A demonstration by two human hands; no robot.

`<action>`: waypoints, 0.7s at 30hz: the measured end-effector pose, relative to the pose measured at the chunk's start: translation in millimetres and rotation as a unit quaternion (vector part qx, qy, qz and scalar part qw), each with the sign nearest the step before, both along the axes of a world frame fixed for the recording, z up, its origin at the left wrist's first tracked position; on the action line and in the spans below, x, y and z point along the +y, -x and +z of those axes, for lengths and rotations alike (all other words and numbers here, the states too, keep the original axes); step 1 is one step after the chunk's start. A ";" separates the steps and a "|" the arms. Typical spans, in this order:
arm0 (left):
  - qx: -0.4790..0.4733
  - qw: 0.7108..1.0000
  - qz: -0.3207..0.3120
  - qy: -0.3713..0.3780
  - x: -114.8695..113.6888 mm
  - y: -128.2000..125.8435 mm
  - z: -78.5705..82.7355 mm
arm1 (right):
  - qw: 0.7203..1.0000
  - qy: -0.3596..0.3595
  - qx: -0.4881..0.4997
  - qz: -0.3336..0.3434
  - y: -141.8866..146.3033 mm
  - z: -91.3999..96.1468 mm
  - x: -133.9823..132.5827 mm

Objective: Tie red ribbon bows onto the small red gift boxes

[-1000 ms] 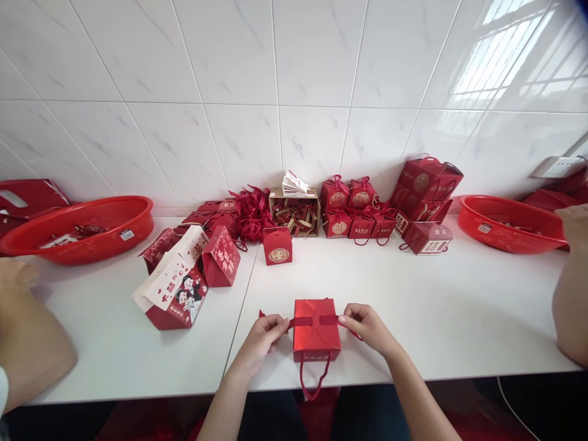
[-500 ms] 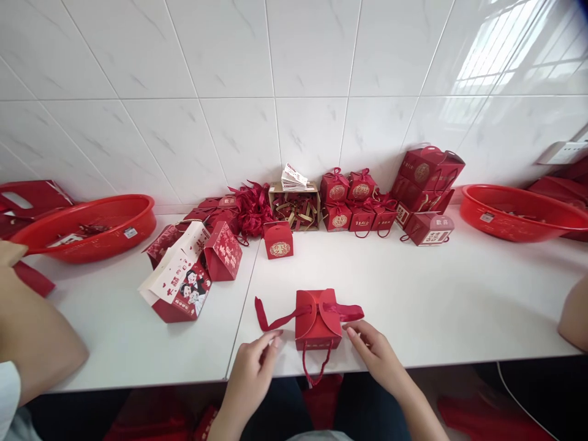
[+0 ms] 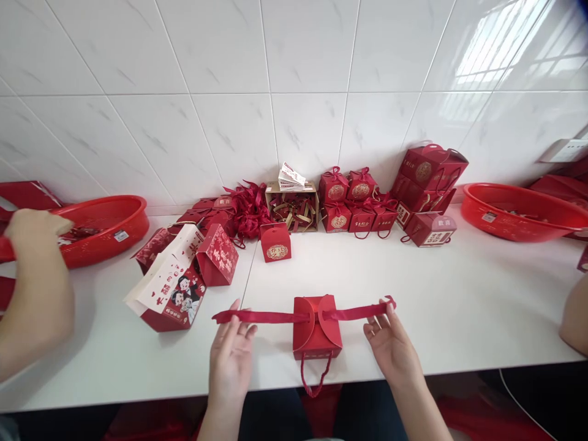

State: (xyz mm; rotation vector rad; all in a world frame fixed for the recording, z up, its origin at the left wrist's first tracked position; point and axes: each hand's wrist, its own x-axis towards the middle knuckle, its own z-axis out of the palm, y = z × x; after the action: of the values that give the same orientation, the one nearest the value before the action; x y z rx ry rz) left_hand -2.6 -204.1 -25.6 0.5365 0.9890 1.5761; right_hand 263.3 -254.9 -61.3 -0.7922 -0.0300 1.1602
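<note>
A red gift box [image 3: 316, 334] stands on the white table before me, its two rounded flaps folded over the top. A dark red ribbon [image 3: 271, 316] runs through slots in the flaps and is drawn out straight to both sides. The ribbon's left end is gripped by my left hand [image 3: 231, 352], the thumb lying over it. My right hand [image 3: 392, 346] pinches the other end between thumb and fingertips. From the box's near side a twisted cord handle [image 3: 316, 383] hangs past the table edge.
Behind are a small red box [image 3: 276, 242], a ribbon pile [image 3: 249, 208], a carton of ribbons [image 3: 316, 211] and tied boxes [image 3: 337, 217]. Printed boxes [image 3: 184, 300] stand left. Red basins [image 3: 110, 242] flank both sides. A co-worker's arm [image 3: 41, 294] reaches in from the left.
Both my hands have moved outward from beside the box and taken hold of the ribbon ends. The ribbon, loose and bent before, is now stretched straight. The left co-worker's arm has moved to the basin.
</note>
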 end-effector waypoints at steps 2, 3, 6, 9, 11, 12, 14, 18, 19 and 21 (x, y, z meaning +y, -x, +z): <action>0.004 0.998 0.047 -0.032 4.9 7.5 10.7 | 0.999 -0.005 -0.036 -0.032 -5.4 8.2 0.5; 0.024 0.997 0.056 -0.055 6.6 10.2 17.6 | 0.996 -0.007 -0.068 -0.049 -8.3 13.7 0.5; 0.115 0.983 0.055 -0.133 10.4 12.3 43.4 | 0.977 -0.029 -0.198 -0.079 -18.0 36.1 1.0; 0.192 0.957 0.056 -0.209 14.9 4.9 71.5 | 0.935 -0.066 -0.337 -0.090 -24.7 64.3 5.1; 0.228 0.939 0.042 -0.253 18.6 -3.9 88.8 | 0.899 -0.078 -0.418 -0.102 -24.3 83.9 10.5; 0.241 0.932 0.023 -0.269 20.6 -8.9 96.8 | 0.883 -0.085 -0.449 -0.104 -22.4 93.5 13.9; 0.254 0.922 -0.030 -0.292 24.1 -19.5 110.7 | 0.858 -0.113 -0.492 -0.089 -15.7 111.4 21.5; 0.246 0.904 -0.121 -0.328 29.9 -40.5 129.5 | 0.820 -0.201 -0.536 -0.001 2.0 138.4 35.6; 0.244 0.901 -0.134 -0.333 31.2 -45.3 132.5 | 0.810 -0.215 -0.545 0.019 5.8 142.7 38.2; 0.236 0.901 -0.149 -0.333 33.7 -53.5 136.8 | 0.797 -0.233 -0.556 0.045 11.5 148.6 41.7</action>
State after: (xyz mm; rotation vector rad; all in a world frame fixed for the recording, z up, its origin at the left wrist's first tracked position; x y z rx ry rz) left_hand 51.0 -170.3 111.2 1.5314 0.6358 1.5069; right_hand 251.8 -213.2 87.3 -0.9233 -1.3026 0.5730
